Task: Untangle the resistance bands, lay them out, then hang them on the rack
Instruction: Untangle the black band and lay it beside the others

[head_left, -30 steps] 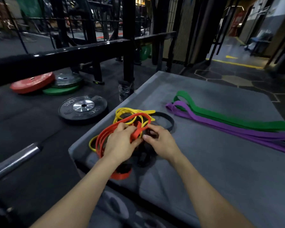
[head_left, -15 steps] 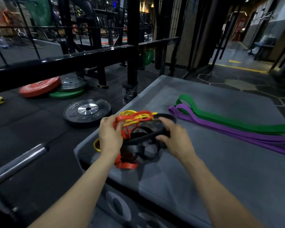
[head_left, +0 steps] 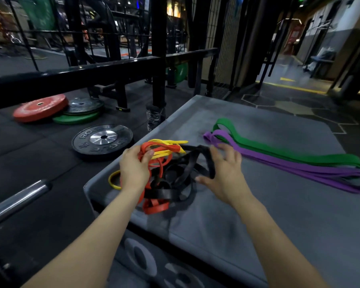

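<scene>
step: untangling is in hand; green band and purple band are already laid out toward the surface's right edge.
tangle: orange band, yellow band and black band are knotted near the left edge.
left hand: orange and yellow strands are gripped, lifted.
right hand: fingers spread, uncurled, against a black loop.
next: the black loop should be pulled clear, judged.
</scene>
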{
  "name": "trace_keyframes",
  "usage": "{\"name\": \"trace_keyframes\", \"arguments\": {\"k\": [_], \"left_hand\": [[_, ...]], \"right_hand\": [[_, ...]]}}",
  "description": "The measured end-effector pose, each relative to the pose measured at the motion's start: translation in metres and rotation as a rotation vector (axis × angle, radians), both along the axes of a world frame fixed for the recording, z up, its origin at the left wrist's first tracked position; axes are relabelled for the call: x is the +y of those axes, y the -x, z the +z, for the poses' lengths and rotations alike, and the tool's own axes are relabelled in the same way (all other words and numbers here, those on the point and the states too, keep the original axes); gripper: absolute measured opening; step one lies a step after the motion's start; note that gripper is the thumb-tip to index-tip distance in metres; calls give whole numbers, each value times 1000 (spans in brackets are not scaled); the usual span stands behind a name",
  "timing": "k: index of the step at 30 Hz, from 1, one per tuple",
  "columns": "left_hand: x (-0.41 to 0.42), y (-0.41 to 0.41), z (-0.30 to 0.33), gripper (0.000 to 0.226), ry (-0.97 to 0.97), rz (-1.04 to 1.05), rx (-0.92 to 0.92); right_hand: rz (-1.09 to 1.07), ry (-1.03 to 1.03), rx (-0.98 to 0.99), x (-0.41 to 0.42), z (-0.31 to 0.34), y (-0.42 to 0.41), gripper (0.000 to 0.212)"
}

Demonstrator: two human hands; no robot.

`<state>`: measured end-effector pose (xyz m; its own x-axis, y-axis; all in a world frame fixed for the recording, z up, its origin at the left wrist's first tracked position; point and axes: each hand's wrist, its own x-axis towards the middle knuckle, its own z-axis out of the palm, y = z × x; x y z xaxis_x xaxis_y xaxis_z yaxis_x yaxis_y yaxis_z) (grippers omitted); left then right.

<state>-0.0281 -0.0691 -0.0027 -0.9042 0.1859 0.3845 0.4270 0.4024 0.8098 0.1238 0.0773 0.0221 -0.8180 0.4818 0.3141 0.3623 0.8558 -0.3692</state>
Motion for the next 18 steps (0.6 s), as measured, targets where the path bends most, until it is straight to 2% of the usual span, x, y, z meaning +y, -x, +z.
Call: {"name": "trace_keyframes", "arguments": {"k": [1, 3, 4, 6, 9, 12, 14, 18], "left_hand": [[-2, 1, -1, 15, -13, 4, -9], [-5, 3, -3, 10, -34, -13, -33], [-7, 3, -3, 9, -46, -34, -53], [-9, 3, -7, 11, -81, -119, -85], [-11, 3, -15, 24, 59, -245, -49], [-11, 5, -22, 32, 216, -273, -9], [-11, 7, -20, 26, 186, -254, 28], [-12, 7, -9, 14, 12, -116, -11]], "right_hand": [[118, -47, -12, -10, 1, 4, 85], [325, -82, -186, -26, -10, 14, 87], [404, -89, -263, -30, -19, 20, 81], [502, -117, -271, -30, -33, 29, 60], [514, -38, -149, -18, -37, 34, 38], [472, 71, -70, -6, -32, 30, 23], [436, 124, -20, -6, -25, 25, 12], [340, 206, 120, -10, -13, 18, 9]]}}
